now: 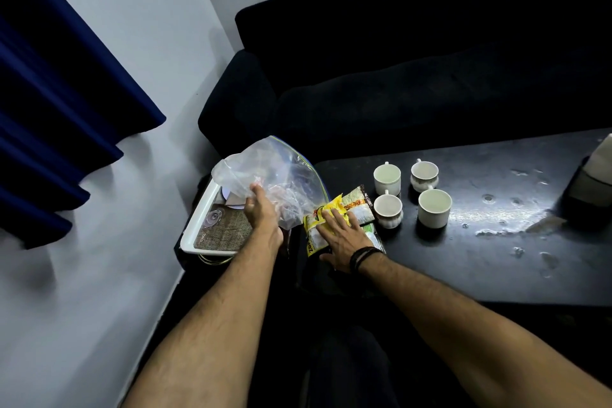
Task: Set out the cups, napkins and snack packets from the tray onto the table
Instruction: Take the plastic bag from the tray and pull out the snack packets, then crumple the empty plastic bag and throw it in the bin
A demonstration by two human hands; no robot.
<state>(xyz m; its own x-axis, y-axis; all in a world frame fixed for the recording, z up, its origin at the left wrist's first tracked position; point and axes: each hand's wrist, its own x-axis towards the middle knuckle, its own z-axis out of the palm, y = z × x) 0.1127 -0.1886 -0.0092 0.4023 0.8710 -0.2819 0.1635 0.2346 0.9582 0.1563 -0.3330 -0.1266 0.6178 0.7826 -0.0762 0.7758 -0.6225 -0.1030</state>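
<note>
White tray (198, 235) at left, beside table. Left hand (261, 209) grips clear zip bag (281, 175) above it. Right hand (341, 238), fingers flat, presses snack packets (356, 209) at table (496, 258) edge. Four cups (410, 195) stand just right.

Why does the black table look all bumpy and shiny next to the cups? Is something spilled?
Yes, it looks odd. Right of the four cups, the dark table shows pale blotches and small round marks. They could be drops of liquid or worn finish; the picture cannot settle which. The cups themselves stand upright.
</note>
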